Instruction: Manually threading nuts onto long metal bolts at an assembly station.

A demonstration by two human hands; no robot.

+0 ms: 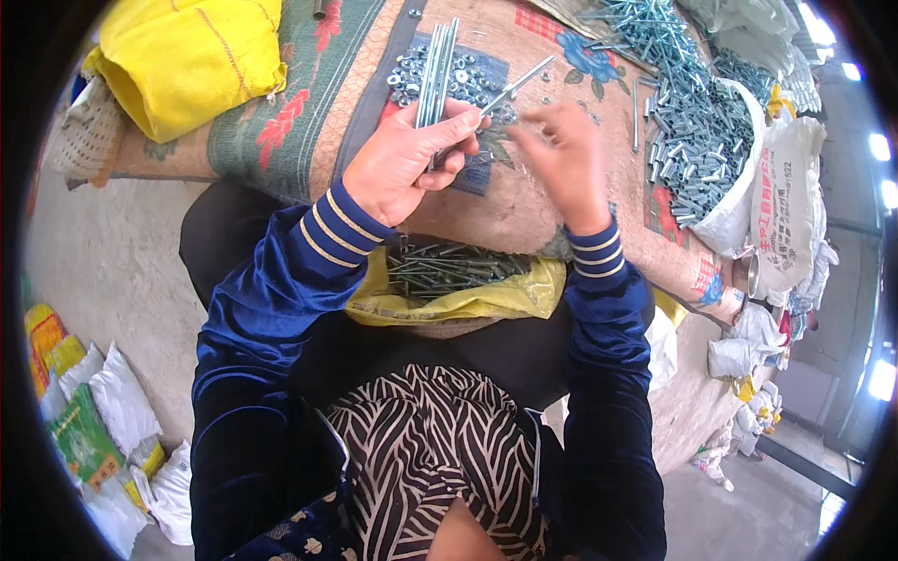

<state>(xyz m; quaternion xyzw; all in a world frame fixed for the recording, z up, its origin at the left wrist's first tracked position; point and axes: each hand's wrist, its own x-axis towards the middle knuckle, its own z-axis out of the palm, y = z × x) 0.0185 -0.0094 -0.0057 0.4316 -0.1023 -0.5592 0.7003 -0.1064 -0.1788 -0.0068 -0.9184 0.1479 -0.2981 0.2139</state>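
Note:
My left hand [412,159] grips a bundle of long silver bolts [436,70] that stick up past my fingers, with one more bolt [514,87] angled out to the right. My right hand [559,150] is blurred, its fingers curled close to that angled bolt's lower end, above the cloth. Just beyond my left hand a heap of small silver nuts [458,75] lies on a dark blue patch. In my lap a yellow bag [505,299] holds several more long bolts [449,269].
A patterned cloth [281,103] covers the work surface. A white sack [739,206] at the right brims with bolts, and more lie loose above it [655,37]. A yellow bag [187,56] sits at the far left. Packets and white sacks [103,421] lie on the floor.

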